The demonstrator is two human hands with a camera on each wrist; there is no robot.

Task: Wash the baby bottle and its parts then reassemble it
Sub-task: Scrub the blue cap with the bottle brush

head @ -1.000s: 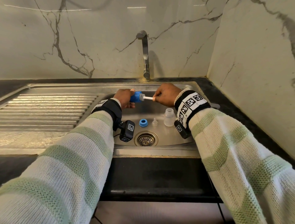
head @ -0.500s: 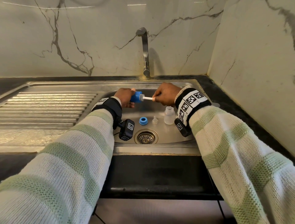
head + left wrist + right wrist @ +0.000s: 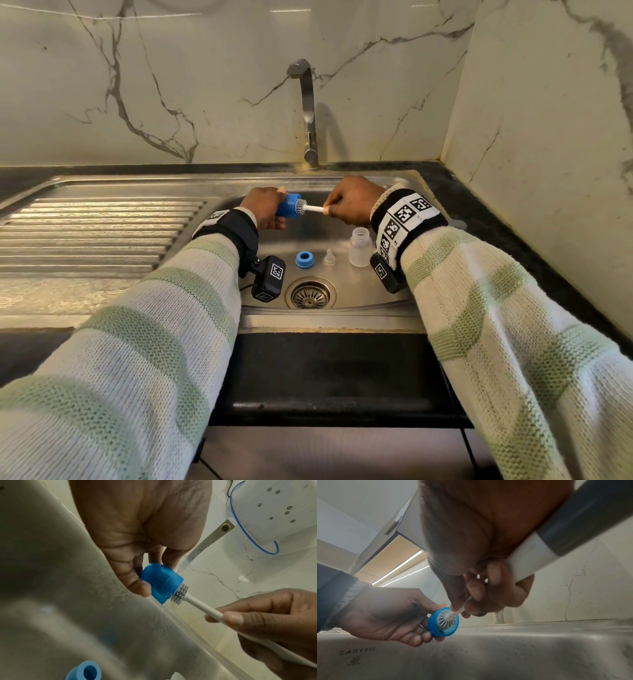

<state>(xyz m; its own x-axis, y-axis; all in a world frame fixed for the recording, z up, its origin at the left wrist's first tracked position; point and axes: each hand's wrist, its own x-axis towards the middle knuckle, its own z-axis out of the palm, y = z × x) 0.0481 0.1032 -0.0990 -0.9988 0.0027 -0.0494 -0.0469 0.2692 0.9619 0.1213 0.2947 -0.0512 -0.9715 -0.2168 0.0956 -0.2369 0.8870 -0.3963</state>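
Note:
Over the sink basin my left hand [image 3: 265,209] grips a blue bottle cap [image 3: 288,205] on its side, its open end facing right. My right hand [image 3: 346,205] pinches the white handle of a small brush [image 3: 313,208], whose grey bristles sit inside the cap's mouth [image 3: 444,620]. The left wrist view shows the cap [image 3: 161,583] and the brush head [image 3: 180,595] at its rim. On the basin floor stand a blue screw ring [image 3: 305,259], a clear nipple [image 3: 329,257] and the clear bottle body [image 3: 360,247], upright and open.
The steel tap [image 3: 308,109] rises behind the basin, with no water running that I can see. The drain [image 3: 310,293] lies in front of the parts. A ribbed draining board [image 3: 92,233] extends to the left. A marble wall [image 3: 548,154] closes in the right side.
Both hands stay in the same place over the basin. The brush remains in the cap's mouth, with no clear shift.

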